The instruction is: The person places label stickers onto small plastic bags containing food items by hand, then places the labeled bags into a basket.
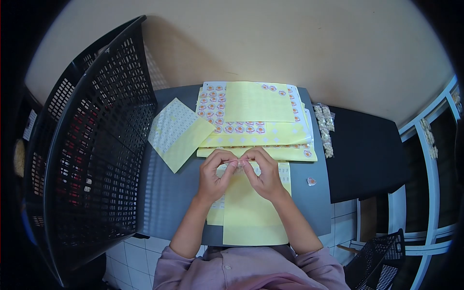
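My left hand [216,175] and my right hand [262,175] meet at the middle of the grey table, with fingertips pinched on a small thin item between them that is too small to name. Below them lies a yellow sheet [253,212] over another sheet with small printed labels. Just beyond my hands is a stack of sticker sheets [210,107] with round orange and pink stickers, partly covered by a plain yellow sheet [258,104]. One loose sticker [311,181] rests on the table to the right of my right hand.
Large black perforated baskets [92,130] stand at the left. A tilted label sheet [179,133] lies near them. Bagged pale items [323,128] sit by a black surface [365,150] at the right. A black crate [379,258] is low at the right.
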A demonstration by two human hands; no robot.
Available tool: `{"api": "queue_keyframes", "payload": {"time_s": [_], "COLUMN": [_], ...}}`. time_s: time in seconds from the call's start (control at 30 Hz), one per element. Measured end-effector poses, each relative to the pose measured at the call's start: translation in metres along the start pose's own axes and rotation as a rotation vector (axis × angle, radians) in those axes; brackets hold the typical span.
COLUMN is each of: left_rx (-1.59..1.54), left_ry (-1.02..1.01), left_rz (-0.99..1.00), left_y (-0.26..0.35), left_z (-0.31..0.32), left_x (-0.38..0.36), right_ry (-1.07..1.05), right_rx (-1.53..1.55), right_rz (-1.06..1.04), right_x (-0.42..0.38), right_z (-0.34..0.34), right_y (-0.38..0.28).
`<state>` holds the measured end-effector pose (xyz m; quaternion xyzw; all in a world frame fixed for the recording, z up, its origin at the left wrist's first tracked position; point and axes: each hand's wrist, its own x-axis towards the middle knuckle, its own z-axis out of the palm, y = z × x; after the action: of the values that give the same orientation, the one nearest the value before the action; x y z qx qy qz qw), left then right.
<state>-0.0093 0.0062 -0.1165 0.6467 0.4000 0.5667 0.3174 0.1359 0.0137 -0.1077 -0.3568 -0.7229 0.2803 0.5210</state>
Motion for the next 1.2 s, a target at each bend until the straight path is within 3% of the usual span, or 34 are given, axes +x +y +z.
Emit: {"api": "queue_keyframes", "payload": {"time_s": [0.17, 0.5, 0.8, 0.87, 0.97, 1.2], "left_rx": [0.154, 0.119, 0.241, 0.155, 0.004, 0.135], "left_ry": [-0.035, -0.12, -0.114, -0.038, 0.0, 0.027], "left_rz": [0.057, -0.016, 0.056, 0.007, -0.052, -0.005], "left_y": [0.006, 0.007, 0.012, 0.015, 0.009, 0.007], "left_z": [-0.002, -0.008, -0.009, -0.007, -0.005, -0.005], "left_x": [0.003, 0.005, 0.004, 0.004, 0.002, 0.001], "right_ry": [-0.059, -0.063, -0.064, 0.016, -0.028, -0.002], "right_rx": [-0.112, -0.272, -0.369, -0.085, 0.165, 0.358], "right_rz": [-0.054, -0.11, -0.223, -0.038, 0.129, 0.284], "right_x": [0.0, -0.002, 0.002, 0.003, -0.001, -0.004], "right_z": [-0.002, 0.003, 0.0, 0.004, 0.006, 0.011], "right_y": [0.005, 0.002, 0.0, -0.003, 0.001, 0.003]}}
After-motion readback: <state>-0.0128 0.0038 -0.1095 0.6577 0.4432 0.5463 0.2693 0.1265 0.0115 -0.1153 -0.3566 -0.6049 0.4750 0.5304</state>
